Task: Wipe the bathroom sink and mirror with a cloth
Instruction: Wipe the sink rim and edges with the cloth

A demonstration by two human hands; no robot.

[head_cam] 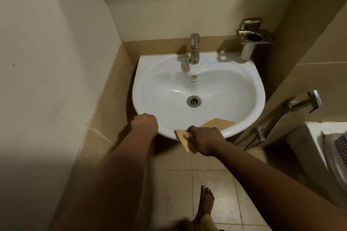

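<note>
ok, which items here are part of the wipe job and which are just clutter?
In the job:
sink
cloth, under the right hand on the front rim
left hand, gripping the rim

Just there:
tap
drain
steel holder on the wall
spray hose

The right hand (205,139) is pressing a tan cloth (217,123) over the near rim of the white sink (244,73), while the left hand (144,123) is gripping the rim's near-left edge.
</note>
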